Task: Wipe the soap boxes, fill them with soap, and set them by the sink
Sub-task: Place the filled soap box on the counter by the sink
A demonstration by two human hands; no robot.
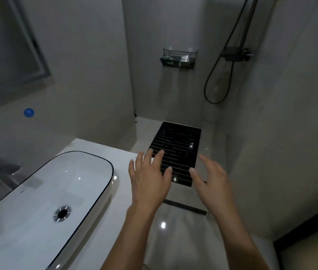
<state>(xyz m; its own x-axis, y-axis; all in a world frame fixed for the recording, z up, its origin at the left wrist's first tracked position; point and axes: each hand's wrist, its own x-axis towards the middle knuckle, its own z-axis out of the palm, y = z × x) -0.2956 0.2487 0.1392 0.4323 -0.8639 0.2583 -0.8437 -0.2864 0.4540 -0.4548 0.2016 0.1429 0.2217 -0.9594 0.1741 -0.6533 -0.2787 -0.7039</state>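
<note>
Fingers [155, 158] of the left hand [148, 178] are straight and spread, holding nothing; the fingers of the right hand [210, 179] are loosely fanned and slightly bent, also holding nothing. Both hands are raised palm-down, side by side and apart, in front of the person, with bare forearms running down to the lower edge of the view.

Sink [43, 201]: a glossy white basin of elongated rounded shape, with a thin dark rim line and a round metal drain [62, 213]. It sits on a smooth white counter [123, 207] at the person's left, and the left hand hovers over the counter's far right corner. No soap box can be made out on the counter or in either hand.

Beyond the hands lies a black rectangular slatted floor grate [175, 151], shiny and ribbed, set in pale polished floor. On the far grey wall hangs a black wire shelf [178, 59] holding small items too blurred to identify. A black shower hose [218, 82] loops down from a dark mixer fitting [236, 54] at the right. A small round blue object [28, 112] sits on the left wall below a framed mirror [8, 45].
</note>
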